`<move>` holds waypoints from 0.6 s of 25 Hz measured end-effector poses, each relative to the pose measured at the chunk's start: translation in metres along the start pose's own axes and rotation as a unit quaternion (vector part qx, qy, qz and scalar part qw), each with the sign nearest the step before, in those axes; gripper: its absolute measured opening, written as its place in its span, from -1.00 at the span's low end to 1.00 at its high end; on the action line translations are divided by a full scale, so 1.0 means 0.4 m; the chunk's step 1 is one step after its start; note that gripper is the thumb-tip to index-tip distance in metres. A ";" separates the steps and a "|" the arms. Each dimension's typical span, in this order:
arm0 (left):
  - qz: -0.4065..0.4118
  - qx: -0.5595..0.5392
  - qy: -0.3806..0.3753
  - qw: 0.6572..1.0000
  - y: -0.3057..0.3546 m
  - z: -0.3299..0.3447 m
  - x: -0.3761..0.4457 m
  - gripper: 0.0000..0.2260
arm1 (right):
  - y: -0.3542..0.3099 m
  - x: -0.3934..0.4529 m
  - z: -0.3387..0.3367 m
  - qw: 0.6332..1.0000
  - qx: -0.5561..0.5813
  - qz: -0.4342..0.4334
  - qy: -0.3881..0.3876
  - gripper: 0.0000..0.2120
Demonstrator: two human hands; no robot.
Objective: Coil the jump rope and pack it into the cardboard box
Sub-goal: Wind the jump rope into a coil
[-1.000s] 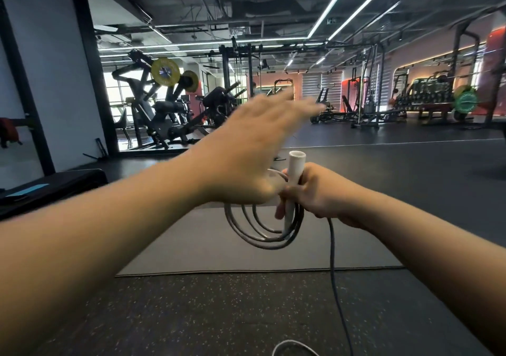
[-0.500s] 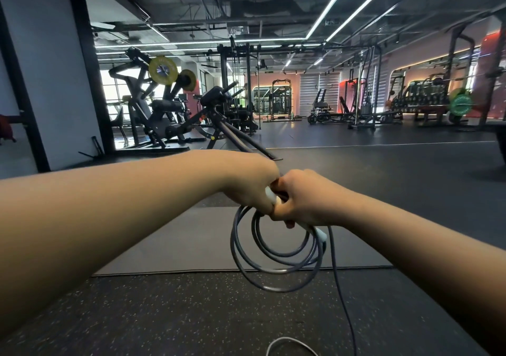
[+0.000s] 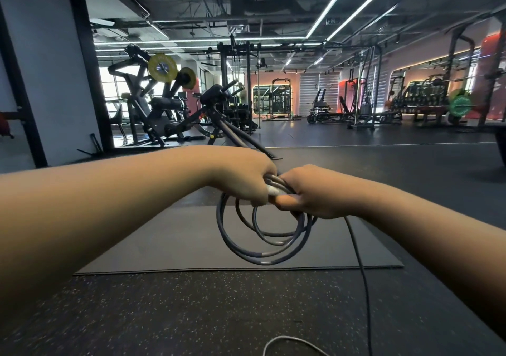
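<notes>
The dark grey jump rope (image 3: pixel 262 254) hangs in several loops below my two hands, held out in front of me. My left hand (image 3: pixel 241 176) is closed over the top of the coil. My right hand (image 3: pixel 315 191) grips the coil too, right beside the left. The rope's white handle (image 3: pixel 272 190) peeks out between the two hands. A loose strand (image 3: pixel 361 279) runs from my right hand down to the floor, where a pale loop (image 3: pixel 290 342) of rope lies at the bottom edge. No cardboard box is in view.
A grey exercise mat (image 3: pixel 178 246) lies on the speckled black floor (image 3: pixel 164 314) under the coil. A black weight machine with yellow plates (image 3: pixel 161 66) stands at the back left, and racks with a green plate (image 3: pixel 461 105) at the back right.
My left hand came down from an open, raised pose and closed on the coil beside my right hand. The white handle tipped from upright to lying between the hands, and the loops grew wider.
</notes>
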State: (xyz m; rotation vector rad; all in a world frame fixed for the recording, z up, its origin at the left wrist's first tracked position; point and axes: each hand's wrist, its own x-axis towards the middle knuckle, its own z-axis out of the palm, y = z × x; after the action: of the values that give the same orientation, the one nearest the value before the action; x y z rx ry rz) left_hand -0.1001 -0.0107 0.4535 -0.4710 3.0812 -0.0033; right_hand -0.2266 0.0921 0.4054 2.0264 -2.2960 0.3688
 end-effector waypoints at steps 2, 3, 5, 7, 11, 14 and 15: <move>0.007 -0.132 -0.051 0.990 -0.011 -0.006 -0.001 -0.81 | -0.002 0.000 -0.003 1.000 -0.023 -0.015 0.002 -0.82; 0.011 -0.208 -0.075 0.975 -0.021 -0.002 -0.005 -0.76 | 0.000 -0.003 -0.005 0.999 -0.024 -0.023 0.009 -0.85; 0.017 -0.314 -0.089 0.945 -0.043 0.021 -0.013 -0.60 | 0.003 -0.006 -0.008 0.998 -0.030 -0.036 0.033 -0.87; 0.022 -0.324 -0.070 0.943 -0.052 0.045 -0.014 -0.51 | 0.010 -0.008 -0.003 0.996 -0.037 -0.054 0.059 -0.83; 0.047 -0.186 -0.022 0.981 -0.047 0.050 -0.009 -0.50 | 0.031 -0.035 -0.013 0.997 0.042 -0.064 0.020 -0.71; 0.055 -0.071 -0.025 0.996 -0.060 0.043 -0.021 -0.52 | 0.062 -0.061 -0.046 0.995 0.097 -0.026 -0.007 -0.61; 0.055 -0.040 -0.035 0.997 -0.069 0.041 -0.028 -0.52 | 0.079 -0.067 -0.055 0.995 0.103 -0.019 -0.008 -0.63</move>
State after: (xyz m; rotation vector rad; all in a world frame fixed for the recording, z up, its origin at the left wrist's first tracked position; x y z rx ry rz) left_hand -0.0807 -0.0336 0.4374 -0.2967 3.0425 0.1371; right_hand -0.2565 0.1262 0.4171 2.1667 -2.3110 0.6128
